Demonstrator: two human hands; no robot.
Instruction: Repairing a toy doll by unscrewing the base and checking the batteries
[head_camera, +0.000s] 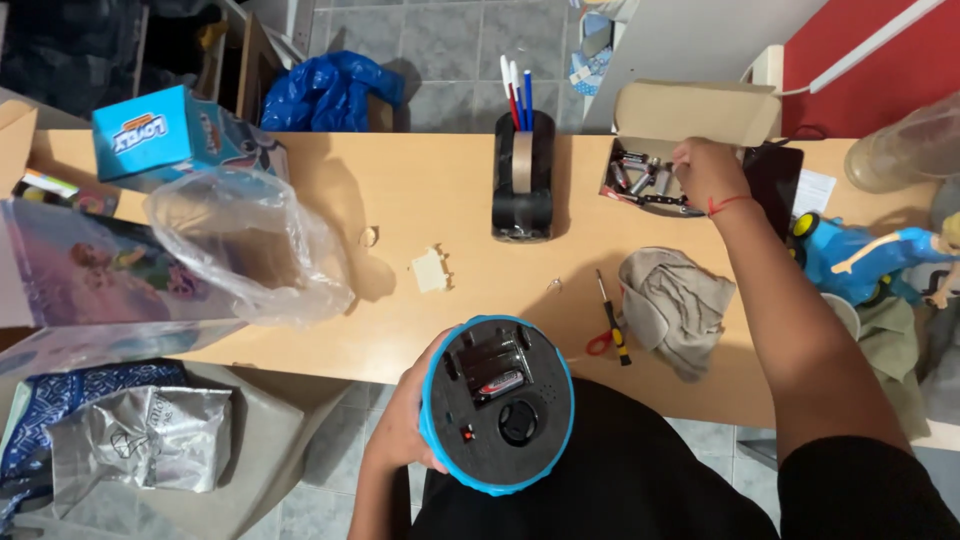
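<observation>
My left hand (405, 425) grips a round blue toy (497, 403) turned bottom up, held over my lap below the table edge. Its black underside shows an open battery bay with one battery inside. My right hand (705, 170) reaches far across the wooden table (420, 200) into a small cardboard box (690, 130) holding several loose batteries (638, 178). Its fingers are curled down among the batteries; whether they pinch one is hidden. A small cream battery cover (430, 270) lies on the table beyond the toy.
A black tape dispenser with pens (522, 175) stands mid-table. A small screwdriver (610, 318) and a grey cloth (678, 305) lie near the front edge. A crumpled clear plastic bag (245, 245), a blue carton (160, 130) and toy packaging sit left; a blue toy figure (870, 260) is right.
</observation>
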